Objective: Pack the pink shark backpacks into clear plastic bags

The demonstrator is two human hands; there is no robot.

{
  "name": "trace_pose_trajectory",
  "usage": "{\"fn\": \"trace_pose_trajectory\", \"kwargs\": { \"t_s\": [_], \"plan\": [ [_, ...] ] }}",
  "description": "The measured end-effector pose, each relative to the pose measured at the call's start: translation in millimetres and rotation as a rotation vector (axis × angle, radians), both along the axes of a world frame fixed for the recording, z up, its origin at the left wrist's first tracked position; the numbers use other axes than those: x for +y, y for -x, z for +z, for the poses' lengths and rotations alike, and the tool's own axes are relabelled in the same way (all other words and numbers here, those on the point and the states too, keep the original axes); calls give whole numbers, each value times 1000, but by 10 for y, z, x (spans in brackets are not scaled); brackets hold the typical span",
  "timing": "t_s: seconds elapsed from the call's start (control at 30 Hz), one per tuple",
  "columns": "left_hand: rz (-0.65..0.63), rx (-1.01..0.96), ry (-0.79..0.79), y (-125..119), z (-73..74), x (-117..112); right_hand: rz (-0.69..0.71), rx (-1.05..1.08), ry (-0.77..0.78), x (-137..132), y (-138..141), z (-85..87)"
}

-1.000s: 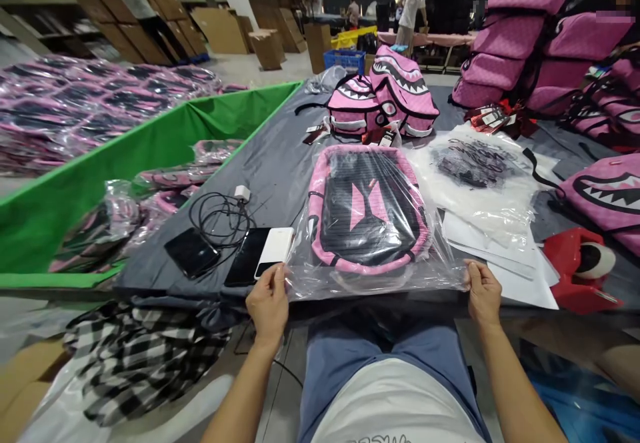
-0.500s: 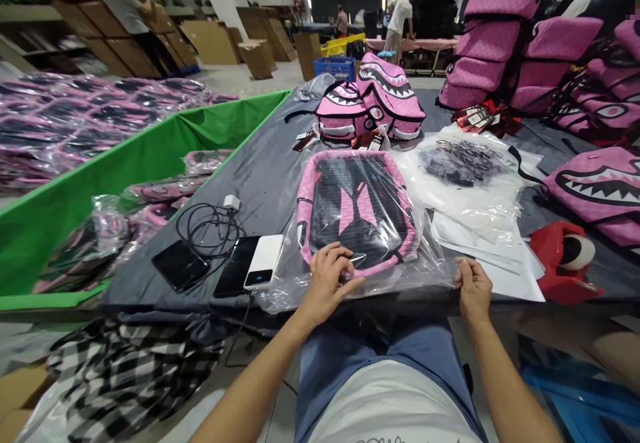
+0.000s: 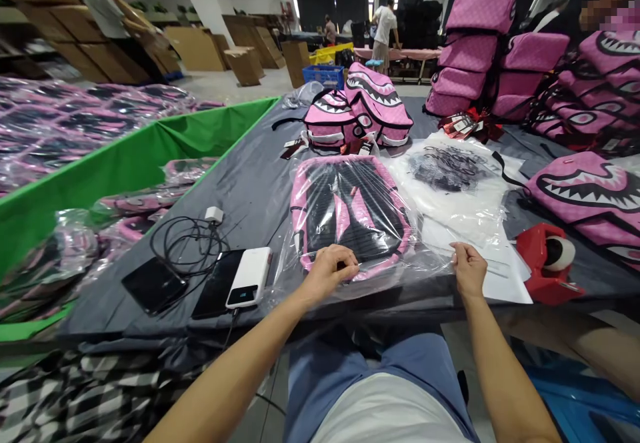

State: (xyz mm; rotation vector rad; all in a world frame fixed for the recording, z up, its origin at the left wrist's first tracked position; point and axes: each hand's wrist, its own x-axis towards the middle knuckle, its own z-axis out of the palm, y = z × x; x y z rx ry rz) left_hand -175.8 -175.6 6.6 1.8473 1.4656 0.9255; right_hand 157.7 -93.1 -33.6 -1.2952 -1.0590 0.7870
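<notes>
A pink and black backpack [image 3: 356,213] lies with its strap side up inside a clear plastic bag [image 3: 425,256], close to the table's front edge. My left hand [image 3: 327,271] rests on the near edge of the bagged backpack, its fingers curled and closed on the plastic. At the bag's right corner, my right hand [image 3: 469,269] pinches the film between thumb and fingers. Just beyond the bag sit two pink shark-face backpacks [image 3: 377,106] with tags.
Left of the bag lie a white power bank [image 3: 249,276], dark phone-like devices and a cable [image 3: 175,243]. To the right are plastic bags [image 3: 455,189], a red tape dispenser [image 3: 543,263] and stacked backpacks [image 3: 470,49]. A green-walled bin [image 3: 150,143] holds bagged backpacks.
My left hand's spread thumb has drawn in towards its fingers. The plastic over the backpack looks more raised and glossy. My view has shifted slightly to the right.
</notes>
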Motion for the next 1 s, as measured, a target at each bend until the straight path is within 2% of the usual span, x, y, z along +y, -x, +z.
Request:
{"fn": "trace_pose_trajectory", "kwargs": {
  "t_s": [0.13, 0.23, 0.33, 0.47, 0.53, 0.6, 0.7, 0.8, 0.9, 1.0],
  "plan": [
    [1, -58, 78, -38, 14, 33, 91, -26, 141, -28, -79, -23],
    [23, -55, 84, -32, 17, 15, 30, -122, 102, -196, -367, 61],
    [26, -51, 77, -36, 26, 28, -141, -325, -8, -317, -928, 265],
    [16, -17, 68, -71, 84, 2, -477, -567, -74, -341, -1797, 595],
    [16, 11, 79, -61, 102, -21, -580, -648, 9, -360, -2132, 727],
    [51, 40, 112, -22, 80, -7, -580, -676, 168, -387, -2361, 786],
    [94, 77, 199, 36, 8, 67, -525, -648, 283, -417, -2506, 709],
    [131, 93, 250, 47, -20, 101, -449, -584, 335, -422, -2469, 537],
    [150, 113, 243, 32, 15, 75, -397, -513, 365, -369, -2377, 418],
    [141, 132, 201, 9, 79, 32, -398, -470, 367, -264, -2303, 413]
  ]
}}
